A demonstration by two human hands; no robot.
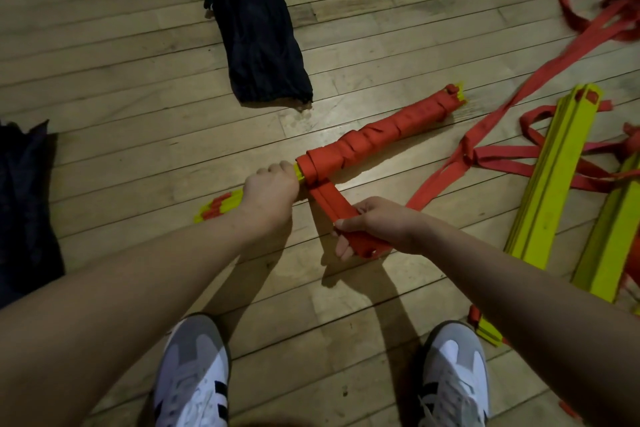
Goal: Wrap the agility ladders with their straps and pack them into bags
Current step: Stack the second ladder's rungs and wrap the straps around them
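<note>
Ladder bundle (377, 135) gripped at near end by left hand (270, 189); right hand (377, 225) grips red strap (329, 201).

The wrapped ladder (374, 139) lies on the floor (121, 87), bag (252, 24) behind it, loose ladders (554, 177) right.

Red strap (367, 135), yellow rungs (550, 180), dark navy bag (256, 31), grey-white black-striped shoes (194, 374)

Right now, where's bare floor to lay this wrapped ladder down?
Bare boards lie left of the black bag, and between that bag and the wrapped ladder held by the left hand. The right hand pulls the strap. The right side is crowded with loose straps and yellow ladder stacks.
</note>
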